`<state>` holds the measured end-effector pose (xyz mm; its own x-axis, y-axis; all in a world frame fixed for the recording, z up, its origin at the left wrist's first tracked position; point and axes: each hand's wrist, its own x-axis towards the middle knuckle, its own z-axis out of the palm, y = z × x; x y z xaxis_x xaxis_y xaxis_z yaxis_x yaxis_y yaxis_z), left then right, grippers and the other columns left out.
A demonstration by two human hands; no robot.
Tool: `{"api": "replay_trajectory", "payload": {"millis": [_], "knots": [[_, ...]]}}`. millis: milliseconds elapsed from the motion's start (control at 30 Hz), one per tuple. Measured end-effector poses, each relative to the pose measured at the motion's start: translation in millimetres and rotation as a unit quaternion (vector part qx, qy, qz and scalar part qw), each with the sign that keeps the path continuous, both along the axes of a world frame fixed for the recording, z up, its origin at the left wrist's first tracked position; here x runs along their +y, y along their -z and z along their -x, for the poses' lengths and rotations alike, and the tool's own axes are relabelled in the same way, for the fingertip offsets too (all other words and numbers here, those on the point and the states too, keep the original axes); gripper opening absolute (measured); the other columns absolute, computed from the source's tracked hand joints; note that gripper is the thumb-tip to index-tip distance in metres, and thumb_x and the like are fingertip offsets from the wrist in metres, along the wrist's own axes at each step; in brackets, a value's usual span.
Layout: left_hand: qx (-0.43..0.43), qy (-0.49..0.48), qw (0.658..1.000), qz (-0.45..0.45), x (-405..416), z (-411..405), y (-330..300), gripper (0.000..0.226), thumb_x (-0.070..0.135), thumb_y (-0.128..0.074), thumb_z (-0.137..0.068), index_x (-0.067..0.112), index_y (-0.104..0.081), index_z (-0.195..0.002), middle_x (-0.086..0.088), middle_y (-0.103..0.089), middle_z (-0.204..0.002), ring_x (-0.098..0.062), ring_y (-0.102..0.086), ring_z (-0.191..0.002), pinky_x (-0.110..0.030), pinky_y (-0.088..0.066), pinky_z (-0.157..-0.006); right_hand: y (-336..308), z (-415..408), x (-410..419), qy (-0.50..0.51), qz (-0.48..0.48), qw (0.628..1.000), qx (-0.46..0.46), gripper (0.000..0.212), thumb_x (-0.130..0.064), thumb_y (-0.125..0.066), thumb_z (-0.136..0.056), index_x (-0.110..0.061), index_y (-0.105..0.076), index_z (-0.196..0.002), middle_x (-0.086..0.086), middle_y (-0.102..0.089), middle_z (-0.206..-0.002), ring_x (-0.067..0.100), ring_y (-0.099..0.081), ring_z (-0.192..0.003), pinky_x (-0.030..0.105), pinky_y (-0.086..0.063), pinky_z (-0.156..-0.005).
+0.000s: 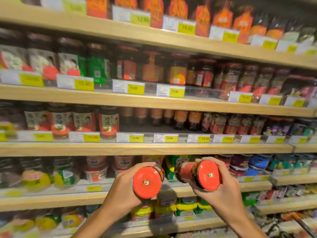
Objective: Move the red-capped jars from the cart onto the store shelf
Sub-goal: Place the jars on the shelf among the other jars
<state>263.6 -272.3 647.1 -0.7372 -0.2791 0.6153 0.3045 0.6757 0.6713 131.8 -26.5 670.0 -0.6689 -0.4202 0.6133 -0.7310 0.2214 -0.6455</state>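
Note:
Each of my hands holds one red-capped jar in front of the store shelf. My left hand (120,188) grips a jar (147,182) whose red lid faces me. My right hand (221,189) grips a second jar (197,174), tipped on its side with its lid pointing right and toward me and its dark glass body pointing left. Both jars hang level with the lower shelf board (51,200), below a shelf (145,148) where a row of small jars (164,117) sits set back behind an open strip of board. The cart is out of view.
Wooden shelves run the full width, packed with sauce jars, tubs and packets behind clear rails with yellow price tags (136,138). Taller labelled jars (109,121) stand at the left of the middle shelf. A dark object with an orange part (298,222) shows at the bottom right.

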Motion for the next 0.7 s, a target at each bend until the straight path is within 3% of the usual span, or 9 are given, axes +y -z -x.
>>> {"api": "replay_trajectory", "payload": {"millis": [233,500,700], "knots": [[0.066,-0.065,0.996,0.016,-12.8,-26.4,-42.3,0.070,0.016,-0.097,-0.058,0.025,-0.068,-0.121,0.019,-0.071,-0.114,0.000,-0.067,-0.107,-0.012,-0.049,-0.090,-44.2,-2.6,-31.5,-0.064,0.036,0.995,0.062,0.072,-0.028,-0.095,-0.056,-0.037,-0.056,-0.117,-0.027,-0.064,-0.110,-0.006,-0.064,-0.097,0.005,-0.046,-0.076],[0.119,-0.090,0.989,0.021,-13.3,-33.5,-82.2,0.069,0.024,-0.095,-0.061,0.022,-0.066,-0.124,0.013,-0.071,-0.117,-0.004,-0.066,-0.110,-0.015,-0.050,-0.092,-63.5,3.5,-50.9,-0.122,0.071,0.988,0.065,0.072,-0.027,-0.094,-0.060,-0.028,-0.056,-0.122,-0.016,-0.066,-0.111,0.006,-0.066,-0.101,0.017,-0.051,-0.081],[0.136,-0.118,0.984,0.006,-19.0,-15.4,-94.0,0.071,0.023,-0.096,-0.060,0.026,-0.064,-0.124,0.016,-0.071,-0.117,-0.001,-0.065,-0.110,-0.015,-0.050,-0.091,-68.4,9.1,-57.2,-0.098,0.094,0.988,0.075,0.074,-0.032,-0.095,-0.058,-0.031,-0.056,-0.121,-0.017,-0.067,-0.109,0.003,-0.066,-0.099,0.019,-0.054,-0.081]]}}
